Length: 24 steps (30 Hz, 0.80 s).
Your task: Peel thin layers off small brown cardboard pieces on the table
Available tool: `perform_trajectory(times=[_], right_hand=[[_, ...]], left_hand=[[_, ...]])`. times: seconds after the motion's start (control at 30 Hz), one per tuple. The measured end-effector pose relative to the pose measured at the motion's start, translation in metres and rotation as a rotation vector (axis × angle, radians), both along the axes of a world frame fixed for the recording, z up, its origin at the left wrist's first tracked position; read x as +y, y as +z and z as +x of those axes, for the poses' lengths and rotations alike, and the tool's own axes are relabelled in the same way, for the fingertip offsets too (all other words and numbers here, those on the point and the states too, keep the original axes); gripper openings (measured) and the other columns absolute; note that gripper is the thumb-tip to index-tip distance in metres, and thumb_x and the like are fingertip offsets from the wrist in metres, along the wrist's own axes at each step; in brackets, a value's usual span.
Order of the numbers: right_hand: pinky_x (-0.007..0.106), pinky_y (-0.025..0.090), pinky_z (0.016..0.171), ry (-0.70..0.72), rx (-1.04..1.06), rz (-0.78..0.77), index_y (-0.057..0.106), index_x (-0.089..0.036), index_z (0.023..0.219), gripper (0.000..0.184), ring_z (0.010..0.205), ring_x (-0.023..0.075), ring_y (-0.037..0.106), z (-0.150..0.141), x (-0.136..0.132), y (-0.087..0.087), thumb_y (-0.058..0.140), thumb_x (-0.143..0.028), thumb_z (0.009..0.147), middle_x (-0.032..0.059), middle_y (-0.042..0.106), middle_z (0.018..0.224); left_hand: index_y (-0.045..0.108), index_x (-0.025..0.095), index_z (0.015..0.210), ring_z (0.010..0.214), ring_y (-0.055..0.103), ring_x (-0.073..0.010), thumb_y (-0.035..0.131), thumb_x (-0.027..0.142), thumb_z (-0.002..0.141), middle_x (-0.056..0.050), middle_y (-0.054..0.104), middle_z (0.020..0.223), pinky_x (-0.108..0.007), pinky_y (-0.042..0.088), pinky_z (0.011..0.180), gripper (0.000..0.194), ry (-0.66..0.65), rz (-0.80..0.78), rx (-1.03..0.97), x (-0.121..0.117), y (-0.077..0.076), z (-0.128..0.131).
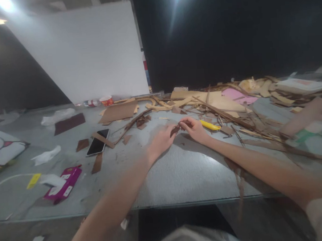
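Note:
Near the middle of the table, my left hand [163,137] and my right hand [192,128] meet with bent fingers around a small dark brown piece [174,129] that looks like paper or thin card. The left fingers close on its left side and are slightly blurred. On its other end, the thumb and index finger of my right hand are pinched. Just right of my right hand lies a slim yellow object [210,125], perhaps a cutter; its kind is not clear. Brown scraps [143,122] lie beyond my left hand.
At left are a phone [99,142] under a brown strip, a purple tissue pack [64,184] and a dark brown sheet [70,124]. A red cup [106,100] stands behind. Strips and sheets [214,101] heap along the back and right. The front edge [114,212] is close.

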State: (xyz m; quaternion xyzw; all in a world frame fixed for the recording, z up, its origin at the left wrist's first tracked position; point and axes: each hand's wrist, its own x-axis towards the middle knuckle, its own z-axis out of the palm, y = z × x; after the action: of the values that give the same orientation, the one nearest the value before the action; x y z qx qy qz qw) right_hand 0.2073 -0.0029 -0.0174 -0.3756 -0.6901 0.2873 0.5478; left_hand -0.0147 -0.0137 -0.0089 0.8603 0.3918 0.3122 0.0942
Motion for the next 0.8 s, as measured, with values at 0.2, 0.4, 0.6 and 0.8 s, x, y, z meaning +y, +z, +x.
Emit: perform_trajectory(times=[0.2, 0.4, 0.6, 0.8], right_hand=[[0.037, 0.062, 0.081, -0.009, -0.026, 0.016, 0.073, -0.022, 0.104, 0.04, 0.083, 0.0216, 0.074, -0.0001, 0.0004, -0.0013, 0.068, -0.062, 0.102, 0.0065, 0.079, 0.092], [0.038, 0.063, 0.084, -0.038, -0.071, 0.065, 0.073, -0.023, 0.103, 0.041, 0.085, 0.0225, 0.075, -0.0004, -0.0008, -0.0006, 0.065, -0.063, 0.103, 0.0066, 0.08, 0.093], [0.04, 0.06, 0.086, -0.119, -0.108, 0.159, 0.076, -0.024, 0.1, 0.042, 0.089, 0.0247, 0.072, -0.0018, -0.0022, 0.0026, 0.064, -0.065, 0.103, 0.0079, 0.079, 0.099], [0.04, 0.059, 0.082, -0.099, -0.123, 0.163, 0.078, -0.025, 0.1, 0.037, 0.084, 0.0238, 0.07, -0.0021, -0.0003, -0.0008, 0.07, -0.062, 0.1, 0.0062, 0.079, 0.094]], left_hand=[[0.066, 0.028, 0.135, 0.12, 0.071, -0.0256, 0.058, 0.025, 0.111, -0.007, 0.074, 0.123, -0.04, 0.058, 0.103, 0.025, -0.047, 0.054, 0.023, 0.0032, -0.0013, -0.0005], [0.067, 0.026, 0.129, 0.116, 0.071, -0.025, 0.056, 0.026, 0.111, -0.007, 0.075, 0.121, -0.039, 0.057, 0.1, 0.021, -0.064, 0.06, 0.026, 0.0017, 0.0012, 0.0003], [0.067, 0.026, 0.127, 0.111, 0.072, -0.0245, 0.058, 0.024, 0.11, -0.007, 0.075, 0.117, -0.038, 0.058, 0.098, 0.02, -0.02, 0.045, -0.019, 0.0011, 0.0041, 0.001], [0.068, 0.026, 0.124, 0.107, 0.073, -0.0246, 0.06, 0.025, 0.109, -0.007, 0.075, 0.115, -0.037, 0.059, 0.094, 0.017, -0.01, 0.026, -0.026, -0.0006, 0.0068, 0.0008]])
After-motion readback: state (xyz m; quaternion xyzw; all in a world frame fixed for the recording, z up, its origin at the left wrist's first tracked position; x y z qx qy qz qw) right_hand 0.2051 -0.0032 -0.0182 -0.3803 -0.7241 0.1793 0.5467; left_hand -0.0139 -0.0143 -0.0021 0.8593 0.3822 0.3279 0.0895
